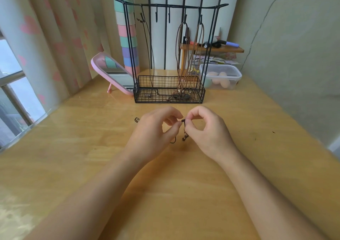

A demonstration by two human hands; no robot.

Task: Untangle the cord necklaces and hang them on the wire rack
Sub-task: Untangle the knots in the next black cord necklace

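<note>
Three necklaces are already hung on the wire rack [171,5] at the far side of the table [82,157]: a dark cord [147,42] on the left hook and two brown cords [181,52] on the right hooks, with their pendants resting in the basket below. Two middle hooks are seen bare. One last necklace [184,127] is left, held just above the table in front of the rack. It is pinched at a small knot by both the left hand [156,131] and the right hand [207,129], with the fingertips curled onto it. The cord is thin and dark, a short beaded end hangs below the knot, and the rest is largely hidden. Untangling and hanging this one is judged to be all that remains.
</note>
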